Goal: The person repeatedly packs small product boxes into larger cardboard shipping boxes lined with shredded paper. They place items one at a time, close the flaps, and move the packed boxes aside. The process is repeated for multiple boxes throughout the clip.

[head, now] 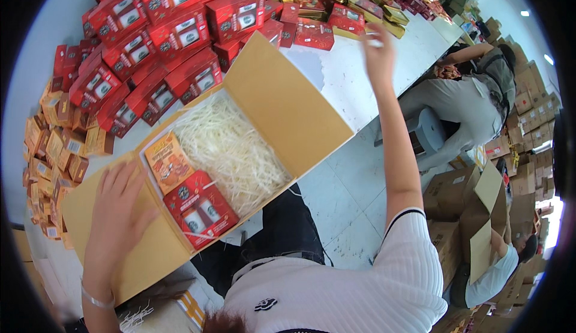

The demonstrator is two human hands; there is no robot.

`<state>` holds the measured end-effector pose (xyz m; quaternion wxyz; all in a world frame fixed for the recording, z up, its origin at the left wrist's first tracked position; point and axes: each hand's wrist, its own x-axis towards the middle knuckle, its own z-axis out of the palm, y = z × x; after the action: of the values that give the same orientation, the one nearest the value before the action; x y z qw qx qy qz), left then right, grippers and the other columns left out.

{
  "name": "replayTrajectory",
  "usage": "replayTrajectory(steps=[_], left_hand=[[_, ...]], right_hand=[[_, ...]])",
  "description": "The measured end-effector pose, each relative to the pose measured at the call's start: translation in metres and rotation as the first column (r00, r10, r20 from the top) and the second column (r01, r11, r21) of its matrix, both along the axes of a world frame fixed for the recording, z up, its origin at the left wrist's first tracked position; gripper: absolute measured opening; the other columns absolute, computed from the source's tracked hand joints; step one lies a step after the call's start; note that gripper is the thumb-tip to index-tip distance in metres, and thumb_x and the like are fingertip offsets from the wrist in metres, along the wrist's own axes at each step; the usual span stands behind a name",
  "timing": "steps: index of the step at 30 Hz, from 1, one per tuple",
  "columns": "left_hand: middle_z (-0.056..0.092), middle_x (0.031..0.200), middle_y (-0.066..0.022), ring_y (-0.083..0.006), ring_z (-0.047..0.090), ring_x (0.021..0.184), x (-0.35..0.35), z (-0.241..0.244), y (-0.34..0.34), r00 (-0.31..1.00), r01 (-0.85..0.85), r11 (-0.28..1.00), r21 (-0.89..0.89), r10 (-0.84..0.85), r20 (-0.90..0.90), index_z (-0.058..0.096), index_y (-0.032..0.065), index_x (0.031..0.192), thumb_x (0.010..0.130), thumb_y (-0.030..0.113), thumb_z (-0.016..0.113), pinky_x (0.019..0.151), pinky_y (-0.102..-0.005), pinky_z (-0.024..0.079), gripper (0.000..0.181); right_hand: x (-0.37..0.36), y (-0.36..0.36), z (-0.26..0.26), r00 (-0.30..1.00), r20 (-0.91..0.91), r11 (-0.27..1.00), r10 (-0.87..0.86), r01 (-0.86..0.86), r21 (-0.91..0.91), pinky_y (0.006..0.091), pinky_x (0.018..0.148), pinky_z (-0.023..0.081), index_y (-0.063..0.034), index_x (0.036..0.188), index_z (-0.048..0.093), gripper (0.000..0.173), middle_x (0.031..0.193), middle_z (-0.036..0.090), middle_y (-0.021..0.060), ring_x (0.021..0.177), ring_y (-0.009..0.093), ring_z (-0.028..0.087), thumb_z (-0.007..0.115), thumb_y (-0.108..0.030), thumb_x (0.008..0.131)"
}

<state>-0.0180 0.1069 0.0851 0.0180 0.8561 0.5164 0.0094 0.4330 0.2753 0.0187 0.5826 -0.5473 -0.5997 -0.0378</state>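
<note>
An opened cardboard gift box (288,108) lies before me with its two lid flaps spread. Pale shredded paper filling (234,153) covers much of its inside. An orange printed carton (169,162) and a red gift carton with cups in its window (201,211) sit side by side along the left part. My left hand (119,211) is over the left flap, fingers spread, holding nothing; whether it presses on the flap is unclear. Extended over the table's far side, my right hand (379,51) is blurred, with fingers bent and apart near red boxes and gold tins (396,15).
Red gift cartons (177,31) are stacked behind the box. Orange cartons (56,153) are heaped at left on the white table (342,69). To the right, one person (468,99) bends by a blue-grey stool (425,130); another (492,274) is beside open shipping cartons (481,216).
</note>
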Motion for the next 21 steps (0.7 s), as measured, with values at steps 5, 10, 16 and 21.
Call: replayTrajectory(steps=[5, 10, 16, 21], left_hand=[[0.039, 0.123, -0.0176, -0.0355, 0.037, 0.113, 0.020, 0.034, -0.032, 0.998, -0.067, 0.990, -0.125, 0.066, -0.014, 0.047, 0.0009, 0.112, 0.069, 0.019, 0.064, 0.098, -0.0435, 0.026, 0.049], [0.049, 0.113, -0.0153, -0.0310, 0.042, 0.108, 0.022, 0.040, -0.059, 0.974, -0.214, 0.976, -0.035, 0.216, 0.063, 0.052, 0.0001, 0.107, 0.075, 0.020, 0.057, 0.091, -0.0381, 0.032, 0.038], [0.041, 0.124, -0.0168, -0.0325, 0.038, 0.114, 0.005, 0.026, -0.086, 0.876, -0.416, 0.903, -0.111, 0.430, 0.217, 0.046, 0.0016, 0.118, 0.083, 0.021, 0.050, 0.096, -0.0397, 0.028, 0.040], [0.043, 0.122, -0.0170, -0.0312, 0.039, 0.114, 0.010, 0.017, -0.084, 0.822, -0.472, 0.874, -0.115, 0.483, 0.302, 0.047, 0.0014, 0.116, 0.084, 0.019, 0.050, 0.095, -0.0387, 0.030, 0.037]], right_hand=[[0.052, 0.106, -0.081, 0.946, 0.316, 0.979, -0.073, 0.128, -0.158, 0.0389, 0.090, 0.035, -0.0015, 0.114, 0.044, 0.052, 0.119, 0.042, 0.0200, 0.109, 0.035, 0.041, 0.064, -0.024, 0.071], [0.068, 0.178, -0.067, 0.879, 0.179, 0.835, -0.442, 0.476, -0.276, 0.0471, 0.087, 0.035, -0.0097, 0.112, 0.047, 0.055, 0.124, 0.035, 0.0208, 0.111, 0.035, 0.038, 0.060, -0.042, 0.069], [0.155, 0.215, -0.094, 0.785, -0.383, 0.769, -0.487, 0.178, -0.614, 0.0401, 0.069, 0.046, -0.0006, 0.105, 0.054, 0.065, 0.105, 0.054, 0.0149, 0.086, 0.027, 0.054, 0.051, -0.057, 0.072], [0.158, 0.164, -0.102, 0.662, -0.729, 0.861, -0.172, -0.258, -0.438, 0.0317, 0.057, 0.047, -0.0020, 0.103, 0.055, 0.061, 0.091, 0.054, 0.0115, 0.071, 0.021, 0.054, 0.052, -0.056, 0.074]])
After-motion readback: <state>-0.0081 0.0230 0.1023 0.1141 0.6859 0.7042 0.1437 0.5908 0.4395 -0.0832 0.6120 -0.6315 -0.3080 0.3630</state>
